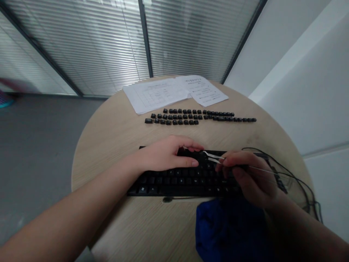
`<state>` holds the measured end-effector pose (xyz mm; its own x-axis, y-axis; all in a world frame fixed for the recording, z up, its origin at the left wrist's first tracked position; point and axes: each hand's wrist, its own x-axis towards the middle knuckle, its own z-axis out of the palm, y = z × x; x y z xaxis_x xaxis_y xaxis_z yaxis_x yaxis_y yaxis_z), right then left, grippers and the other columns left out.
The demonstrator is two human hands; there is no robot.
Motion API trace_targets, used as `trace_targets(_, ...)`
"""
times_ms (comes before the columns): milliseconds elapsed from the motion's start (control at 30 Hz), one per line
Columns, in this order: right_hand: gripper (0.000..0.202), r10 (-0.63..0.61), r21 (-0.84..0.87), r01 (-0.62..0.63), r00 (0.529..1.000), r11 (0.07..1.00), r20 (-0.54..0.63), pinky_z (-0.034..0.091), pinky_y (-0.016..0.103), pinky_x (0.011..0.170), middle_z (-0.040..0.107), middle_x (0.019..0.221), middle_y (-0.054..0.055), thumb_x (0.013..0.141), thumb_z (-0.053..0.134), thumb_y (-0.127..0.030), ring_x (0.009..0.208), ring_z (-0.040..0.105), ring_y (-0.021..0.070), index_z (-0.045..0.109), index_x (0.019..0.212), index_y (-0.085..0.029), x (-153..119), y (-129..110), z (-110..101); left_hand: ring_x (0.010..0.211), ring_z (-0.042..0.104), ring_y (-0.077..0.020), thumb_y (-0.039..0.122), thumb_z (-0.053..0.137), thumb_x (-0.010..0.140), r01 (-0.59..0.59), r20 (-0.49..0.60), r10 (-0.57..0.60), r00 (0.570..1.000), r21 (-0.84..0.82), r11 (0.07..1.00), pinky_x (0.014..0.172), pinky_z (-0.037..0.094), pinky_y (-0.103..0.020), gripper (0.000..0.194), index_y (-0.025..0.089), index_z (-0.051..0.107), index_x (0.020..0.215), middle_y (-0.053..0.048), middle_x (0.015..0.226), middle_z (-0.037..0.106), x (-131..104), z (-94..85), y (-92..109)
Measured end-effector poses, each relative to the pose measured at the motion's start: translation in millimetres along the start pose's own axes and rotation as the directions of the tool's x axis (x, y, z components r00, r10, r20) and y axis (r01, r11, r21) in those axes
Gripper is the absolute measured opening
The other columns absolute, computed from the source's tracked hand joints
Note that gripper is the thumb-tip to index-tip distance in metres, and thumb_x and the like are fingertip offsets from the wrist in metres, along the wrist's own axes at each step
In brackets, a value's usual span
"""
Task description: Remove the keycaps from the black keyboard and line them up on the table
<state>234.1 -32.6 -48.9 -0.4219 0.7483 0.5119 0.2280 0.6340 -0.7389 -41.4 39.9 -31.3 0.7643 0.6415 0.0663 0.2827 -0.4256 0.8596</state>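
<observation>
A black keyboard [174, 181] lies on the round wooden table. My left hand [166, 153] rests over its upper left part, thumb and fingers apart, with the fingertips near the back edge and nothing visible between them. In my right hand [249, 174] is a metal wire tool [214, 157] with a dark handle, pinched between thumb and fingers. The tool's two prongs reach left to the upper keys, close to my left fingertips. What exactly the tips touch is too dark to tell. Removed black keycaps [174, 117] stand in rows behind the keyboard.
Printed papers [158, 94] lie at the table's far edge. A blue cloth [229, 229] is at the near edge, below my right hand. Black cable [297, 178] loops at the right. A small dark brush-like item [167, 199] sits just before the keyboard.
</observation>
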Motion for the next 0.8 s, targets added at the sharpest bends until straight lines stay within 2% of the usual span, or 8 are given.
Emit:
trace_targets(67, 0.027, -0.067, 0.027, 0.065, 0.995, 0.998, 0.08, 0.059, 0.029, 0.074, 0.073, 0.1, 0.005, 0.101, 0.054, -0.01, 0.084, 0.071, 0.0161, 0.066, 0.121, -0.023, 2.8, -1.7, 1.9, 0.1, 0.073, -0.0215, 0.036, 0.07, 0.093, 0.024, 0.022, -0.022, 1.0, -0.115, 0.993, 0.087, 0.056, -0.033, 0.039, 0.019, 0.074, 0.128, -0.008, 0.114, 0.079, -1.7, 1.2, 3.1)
trace_targets(133, 0.031, -0.107, 0.05, 0.102, 0.988, 0.993, 0.109, 0.059, 0.028, 0.075, 0.071, 0.101, 0.005, 0.1, 0.052, -0.006, 0.087, 0.07, 0.0155, 0.065, 0.123, -0.023, 5.0, -2.3, 3.4, 0.091, 0.073, -0.0198, 0.036, 0.07, 0.093, 0.053, 0.033, -0.047, 0.998, -0.187, 0.981, 0.08, 0.056, -0.031, 0.033, 0.017, 0.077, 0.12, -0.007, 0.104, 0.08, -2.7, 2.2, 3.9)
trace_targets(267, 0.026, -0.16, 0.067, 0.152, 0.978, 0.986, 0.132, 0.059, 0.029, 0.078, 0.071, 0.104, 0.007, 0.105, 0.05, -0.014, 0.091, 0.069, 0.0172, 0.065, 0.124, -0.021, 7.3, -2.5, 5.7, 0.083, 0.071, -0.0182, 0.037, 0.073, 0.089, 0.08, 0.003, -0.082, 0.997, -0.264, 0.961, 0.074, 0.055, -0.029, 0.029, 0.016, 0.078, 0.108, -0.006, 0.097, 0.079, -2.5, 2.5, 1.4)
trace_targets(433, 0.029, -0.237, 0.012, 0.238, 0.962, 0.971, 0.138, 0.059, 0.028, 0.075, 0.069, 0.106, 0.01, 0.111, 0.042, -0.03, 0.09, 0.069, 0.0174, 0.064, 0.125, -0.019, 11.1, -5.9, 8.4, 0.079, 0.07, -0.0161, 0.038, 0.075, 0.087, 0.059, -0.063, -0.07, 0.996, -0.164, 0.985, 0.071, 0.053, -0.027, 0.025, 0.016, 0.078, 0.099, -0.004, 0.09, 0.078, -2.3, 0.7, 2.2)
trace_targets(600, 0.03, -0.255, -0.024, 0.26, 0.958, 0.965, 0.132, 0.06, 0.031, 0.079, 0.07, 0.106, 0.011, 0.112, 0.039, -0.032, 0.094, 0.071, 0.0197, 0.063, 0.126, -0.019, 13.4, -8.1, 11.4, 0.071, 0.068, -0.0138, 0.037, 0.076, 0.085, 0.061, -0.139, -0.078, 0.987, -0.124, 0.99, 0.064, 0.051, -0.025, 0.023, 0.016, 0.079, 0.096, -0.002, 0.082, 0.077, -4.1, 0.0, 5.3)
trace_targets(800, 0.03, -0.265, -0.062, 0.274, 0.956, 0.96, 0.128, 0.061, 0.031, 0.081, 0.073, 0.107, 0.012, 0.112, 0.038, -0.032, 0.098, 0.073, 0.0208, 0.063, 0.124, -0.02, 14.3, -9.3, 12.0, 0.075, 0.071, -0.0169, 0.039, 0.077, 0.083, 0.079, -0.175, -0.1, 0.979, -0.126, 0.989, 0.067, 0.053, -0.027, 0.024, 0.016, 0.079, 0.092, -0.005, 0.086, 0.079, -3.7, -0.2, 4.2)
